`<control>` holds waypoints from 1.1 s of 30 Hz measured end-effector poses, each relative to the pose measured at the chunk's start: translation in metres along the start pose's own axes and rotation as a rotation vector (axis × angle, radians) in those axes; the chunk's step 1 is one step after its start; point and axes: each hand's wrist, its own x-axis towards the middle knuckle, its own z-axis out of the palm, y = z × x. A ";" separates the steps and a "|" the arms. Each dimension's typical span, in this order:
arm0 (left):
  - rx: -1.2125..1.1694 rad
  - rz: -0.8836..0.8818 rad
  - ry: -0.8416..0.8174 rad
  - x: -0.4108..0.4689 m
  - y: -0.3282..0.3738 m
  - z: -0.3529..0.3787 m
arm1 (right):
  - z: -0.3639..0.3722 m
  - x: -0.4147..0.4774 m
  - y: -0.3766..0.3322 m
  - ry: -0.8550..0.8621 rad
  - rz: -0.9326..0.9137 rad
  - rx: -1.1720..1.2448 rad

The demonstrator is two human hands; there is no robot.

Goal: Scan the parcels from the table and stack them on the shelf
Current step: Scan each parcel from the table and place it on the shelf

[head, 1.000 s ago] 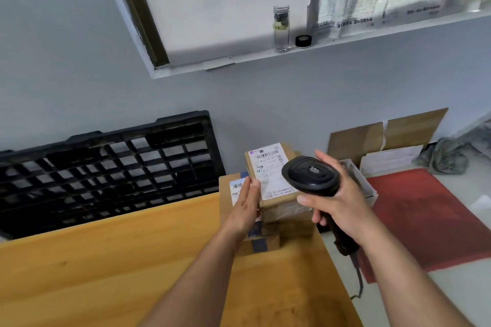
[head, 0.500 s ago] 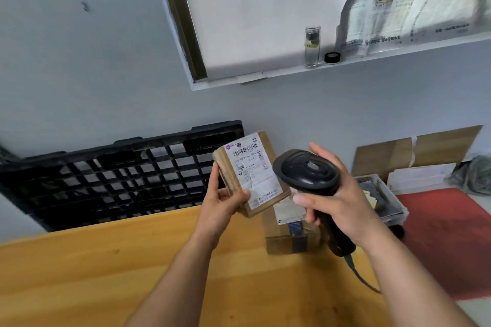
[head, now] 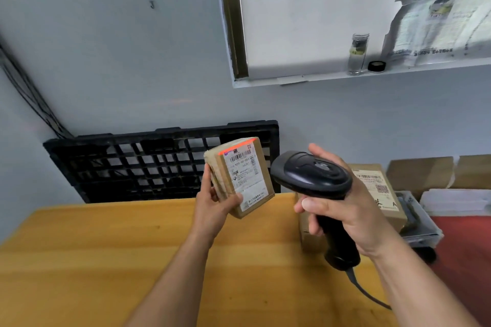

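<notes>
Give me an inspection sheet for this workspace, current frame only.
Surface: wooden table; second parcel stands near its right edge.
Job's things: small parcel held above the table, label toward scanner, red scan line across its top.
Clutter: glass jar and black cap on wall ledge.
Hands: left hand grips small parcel; right hand grips scanner handle.
Cables: scanner cable trails lower right; dark cables run down left wall.
Surroundings: black pallet against wall; cardboard, red mat on floor.
</notes>
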 end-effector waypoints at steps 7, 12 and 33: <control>-0.015 0.002 -0.002 -0.001 -0.001 -0.003 | 0.001 -0.006 0.001 0.003 0.014 -0.009; -0.017 0.009 -0.005 0.000 0.001 0.001 | -0.002 -0.010 0.000 0.012 0.026 -0.012; 0.000 -0.030 0.076 -0.026 -0.007 0.030 | -0.051 -0.023 0.017 -0.010 0.089 -0.027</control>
